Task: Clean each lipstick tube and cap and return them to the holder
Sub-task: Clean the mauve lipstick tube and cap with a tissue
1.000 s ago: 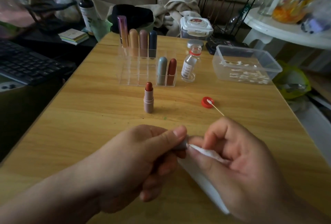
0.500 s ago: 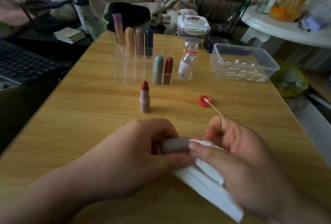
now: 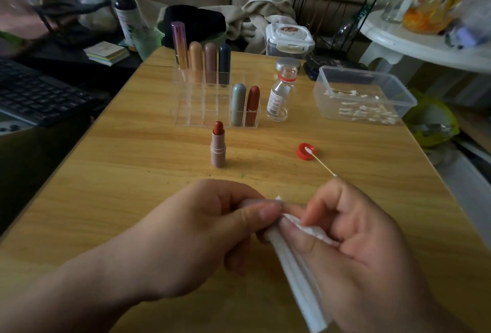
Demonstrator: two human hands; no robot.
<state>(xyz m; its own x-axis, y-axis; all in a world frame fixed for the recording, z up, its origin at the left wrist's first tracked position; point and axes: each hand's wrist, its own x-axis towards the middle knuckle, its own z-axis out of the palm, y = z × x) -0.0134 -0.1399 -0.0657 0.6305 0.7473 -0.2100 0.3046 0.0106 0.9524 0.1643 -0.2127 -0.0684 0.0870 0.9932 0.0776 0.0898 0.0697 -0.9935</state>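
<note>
An uncapped pinkish lipstick tube stands upright, red bullet exposed, just in front of the clear acrylic holder. Six capped lipsticks stand in it: four in the back row, two at the front right. The mauve cap, mostly hidden, is pinched in the left hand against a folded white wipe held by the right hand.

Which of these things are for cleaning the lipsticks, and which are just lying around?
For the job: the cap the left hand pinches, the white wipe the right hand holds, the open lipstick, the clear holder.
Just lying about: the keyboard, the sticky notes, the crumpled towel.
</note>
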